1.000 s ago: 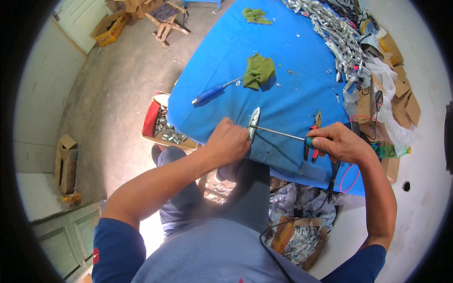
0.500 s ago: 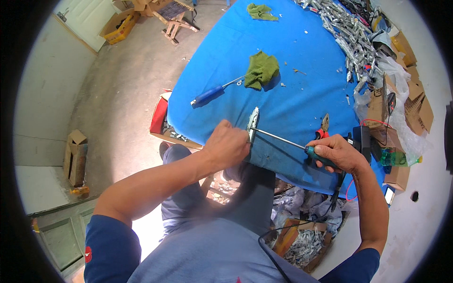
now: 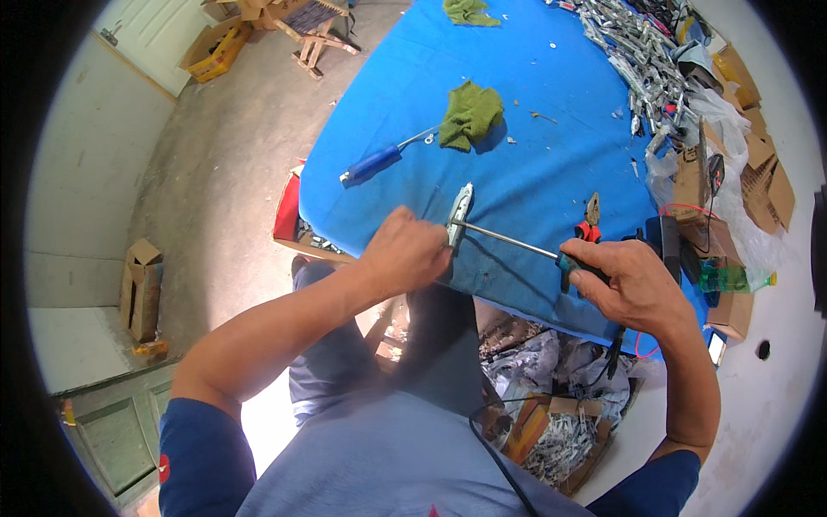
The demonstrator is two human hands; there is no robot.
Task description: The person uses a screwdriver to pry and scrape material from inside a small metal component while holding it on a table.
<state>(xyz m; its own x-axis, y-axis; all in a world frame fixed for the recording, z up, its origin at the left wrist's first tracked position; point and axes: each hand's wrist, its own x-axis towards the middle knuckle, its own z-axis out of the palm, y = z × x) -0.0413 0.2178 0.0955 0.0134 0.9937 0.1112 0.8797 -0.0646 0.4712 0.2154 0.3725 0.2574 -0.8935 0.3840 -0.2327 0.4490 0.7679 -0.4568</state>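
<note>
Closed around the lower end of a narrow, silvery metal part (image 3: 462, 203) is my left hand (image 3: 405, 250), near the front edge of the blue-covered table. My right hand (image 3: 633, 280) grips the dark teal handle of a screwdriver (image 3: 512, 239). Its long shaft points left, and its tip meets the side of the metal part just above my left fingers. Whether the tip sits in a slot or only touches is too small to tell. Beyond the metal part lie a blue-handled screwdriver (image 3: 372, 165) and a crumpled green cloth (image 3: 471, 116). Red-handled pliers (image 3: 591, 217) rest beyond my right hand.
A heap of metal parts (image 3: 633, 65) covers the table's far right, beside cardboard and plastic wrap (image 3: 728, 129). A green bottle (image 3: 728, 277) lies at the right. Under the table edge stand a red box (image 3: 287, 207) and an open carton of metal pieces (image 3: 560, 448).
My right hand has rolled around the screwdriver handle, its back now turned more upward. The whole view has shifted slightly. My left hand still grips the metal part.
</note>
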